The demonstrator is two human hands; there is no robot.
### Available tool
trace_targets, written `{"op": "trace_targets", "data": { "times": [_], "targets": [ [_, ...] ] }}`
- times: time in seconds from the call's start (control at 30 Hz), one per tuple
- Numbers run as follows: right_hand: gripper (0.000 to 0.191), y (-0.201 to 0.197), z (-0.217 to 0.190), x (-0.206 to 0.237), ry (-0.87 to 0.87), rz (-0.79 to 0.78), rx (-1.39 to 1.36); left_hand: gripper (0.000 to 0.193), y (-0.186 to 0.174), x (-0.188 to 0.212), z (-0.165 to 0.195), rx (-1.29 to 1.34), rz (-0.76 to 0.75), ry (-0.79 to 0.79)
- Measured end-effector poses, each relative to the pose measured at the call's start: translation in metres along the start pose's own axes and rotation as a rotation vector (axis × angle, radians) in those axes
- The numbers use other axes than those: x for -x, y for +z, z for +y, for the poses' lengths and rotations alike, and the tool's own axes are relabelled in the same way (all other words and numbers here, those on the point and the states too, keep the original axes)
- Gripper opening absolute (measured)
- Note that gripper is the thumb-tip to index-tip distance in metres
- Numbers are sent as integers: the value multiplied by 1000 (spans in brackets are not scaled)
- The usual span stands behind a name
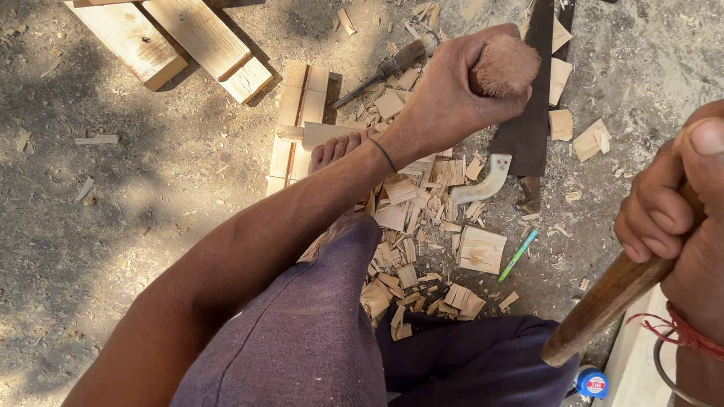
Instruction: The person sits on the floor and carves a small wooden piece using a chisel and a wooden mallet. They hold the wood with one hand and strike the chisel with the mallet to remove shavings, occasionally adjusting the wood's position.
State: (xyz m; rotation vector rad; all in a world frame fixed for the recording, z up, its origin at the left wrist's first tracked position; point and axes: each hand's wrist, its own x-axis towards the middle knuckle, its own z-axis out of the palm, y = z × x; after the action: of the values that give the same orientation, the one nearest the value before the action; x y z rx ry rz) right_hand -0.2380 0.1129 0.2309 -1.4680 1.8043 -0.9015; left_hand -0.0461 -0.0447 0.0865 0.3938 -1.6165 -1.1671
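Left hand [452,94] fingers clamp a rounded brown tool head [507,64]; right hand [675,218] fingers grip a wooden handle [607,298] slanting down-left below them.

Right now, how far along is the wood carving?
Done: plenty cut already, pale wood chips heaped on the dirt ground. In hand: left hand grips a round brown wooden piece; right hand holds a brown wooden tool handle. Left: pale planks lie uncut; the piece's finish can't be judged.
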Motion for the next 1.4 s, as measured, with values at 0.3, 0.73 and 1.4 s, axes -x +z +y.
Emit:
{"op": "trace_targets", "data": {
  "times": [0.3,0.73,1.4],
  "targets": [
    [50,14,12,31,-122,88,-236,26,6,-3,-6,-73,-35,78],
    [26,88,62,60,-326,115,-656,31,4,0,-17,-23,57,113],
    [24,99,96,86,-280,210,-618,45,9,-1,-15,4,33,-138]
  ]
}}
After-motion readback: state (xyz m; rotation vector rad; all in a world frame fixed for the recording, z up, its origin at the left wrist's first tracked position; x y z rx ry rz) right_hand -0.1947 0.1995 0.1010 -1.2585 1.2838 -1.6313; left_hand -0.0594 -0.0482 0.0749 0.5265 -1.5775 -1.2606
